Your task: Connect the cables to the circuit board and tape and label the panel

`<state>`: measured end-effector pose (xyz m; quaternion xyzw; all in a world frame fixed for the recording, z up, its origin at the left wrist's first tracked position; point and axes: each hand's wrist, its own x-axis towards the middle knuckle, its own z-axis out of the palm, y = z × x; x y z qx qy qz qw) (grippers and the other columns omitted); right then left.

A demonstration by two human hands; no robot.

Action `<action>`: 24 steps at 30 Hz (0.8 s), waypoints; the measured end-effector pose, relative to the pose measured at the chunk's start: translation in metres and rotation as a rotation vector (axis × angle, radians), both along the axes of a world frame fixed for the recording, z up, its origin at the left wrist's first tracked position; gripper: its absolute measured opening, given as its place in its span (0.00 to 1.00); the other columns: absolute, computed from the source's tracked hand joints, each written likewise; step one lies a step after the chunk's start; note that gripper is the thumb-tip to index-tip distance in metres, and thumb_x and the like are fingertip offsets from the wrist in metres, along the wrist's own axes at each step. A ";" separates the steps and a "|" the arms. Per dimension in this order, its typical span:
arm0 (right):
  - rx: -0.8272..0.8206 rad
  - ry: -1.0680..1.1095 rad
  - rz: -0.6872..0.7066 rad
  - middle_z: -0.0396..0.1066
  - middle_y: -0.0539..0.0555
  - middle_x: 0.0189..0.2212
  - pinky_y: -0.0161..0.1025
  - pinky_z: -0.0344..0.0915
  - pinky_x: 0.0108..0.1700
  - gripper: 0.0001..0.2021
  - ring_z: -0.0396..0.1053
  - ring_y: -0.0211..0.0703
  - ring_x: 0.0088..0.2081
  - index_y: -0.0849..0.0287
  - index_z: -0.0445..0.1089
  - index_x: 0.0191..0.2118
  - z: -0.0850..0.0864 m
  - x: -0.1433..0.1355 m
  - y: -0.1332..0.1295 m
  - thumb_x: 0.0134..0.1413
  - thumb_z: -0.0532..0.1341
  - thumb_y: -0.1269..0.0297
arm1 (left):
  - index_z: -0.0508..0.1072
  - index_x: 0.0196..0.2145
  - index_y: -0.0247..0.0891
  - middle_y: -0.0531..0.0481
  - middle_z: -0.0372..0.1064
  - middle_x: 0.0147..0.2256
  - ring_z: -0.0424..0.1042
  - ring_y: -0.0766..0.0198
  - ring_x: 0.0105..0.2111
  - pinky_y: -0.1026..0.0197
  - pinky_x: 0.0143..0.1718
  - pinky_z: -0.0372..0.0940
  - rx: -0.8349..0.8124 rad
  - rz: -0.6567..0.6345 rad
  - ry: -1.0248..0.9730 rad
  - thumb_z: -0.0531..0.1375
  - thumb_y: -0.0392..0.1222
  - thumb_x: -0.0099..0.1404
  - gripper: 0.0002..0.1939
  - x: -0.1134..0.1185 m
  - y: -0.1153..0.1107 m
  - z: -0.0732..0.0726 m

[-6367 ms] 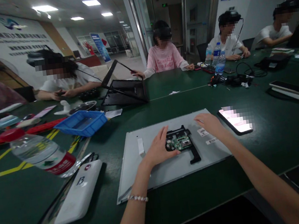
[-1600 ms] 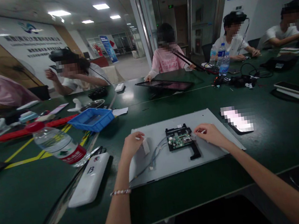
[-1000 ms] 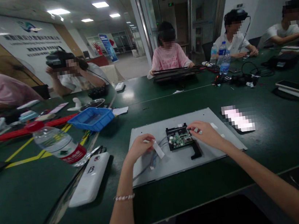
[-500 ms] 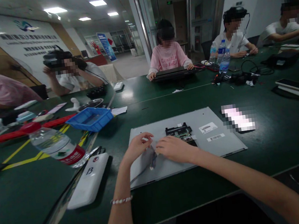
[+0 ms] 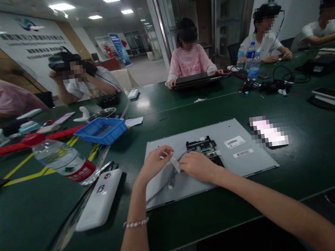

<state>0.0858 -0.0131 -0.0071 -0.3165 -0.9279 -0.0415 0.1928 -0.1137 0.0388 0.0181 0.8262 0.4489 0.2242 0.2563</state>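
A flat grey metal panel (image 5: 252,159) lies on the table in front of me, with a green circuit board (image 5: 209,151) in a black frame and two white labels on its surface. Over its left half, a small white strip (image 5: 175,164), like tape or paper, spans the gap between my hands. My left hand (image 5: 157,163) pinches its upper end with thumb and fingers. At its lower end the curled fingers of my right hand (image 5: 200,166) close on it, their tips partly hidden. A thin grey cable (image 5: 172,179) runs across the panel just beneath.
Left of the panel lie a white power bank (image 5: 100,200) marked 13 and a tilted water bottle (image 5: 63,159). A blue tray (image 5: 102,131) stands beyond them. To the right is a lit phone (image 5: 268,130). Across the table a person in pink (image 5: 190,63) holds a dark flat panel.
The white strip now shows plainly between my hands, and the grey cable beneath is easier to see. Both hands have barely shifted; the whole view has moved slightly.
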 end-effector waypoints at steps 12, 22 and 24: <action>-0.006 -0.004 0.093 0.71 0.59 0.40 0.41 0.59 0.47 0.10 0.65 0.45 0.44 0.65 0.69 0.42 -0.002 0.000 -0.008 0.57 0.53 0.74 | 0.68 0.38 0.37 0.49 0.68 0.36 0.67 0.61 0.36 0.60 0.39 0.61 -0.077 -0.155 0.158 0.57 0.39 0.50 0.14 0.002 0.001 -0.013; -0.041 -0.135 0.107 0.73 0.62 0.35 0.42 0.64 0.40 0.09 0.70 0.47 0.37 0.68 0.69 0.37 0.005 -0.007 -0.028 0.56 0.52 0.76 | 0.68 0.39 0.38 0.48 0.67 0.38 0.66 0.58 0.39 0.56 0.42 0.61 -0.089 -0.128 0.138 0.61 0.42 0.49 0.17 0.002 -0.001 -0.015; -0.065 -0.154 0.106 0.73 0.63 0.34 0.43 0.64 0.39 0.09 0.71 0.47 0.37 0.68 0.69 0.37 0.008 -0.009 -0.034 0.56 0.52 0.75 | 0.69 0.39 0.38 0.48 0.67 0.38 0.66 0.58 0.38 0.56 0.41 0.61 -0.076 -0.118 0.147 0.61 0.43 0.50 0.17 0.002 0.000 -0.017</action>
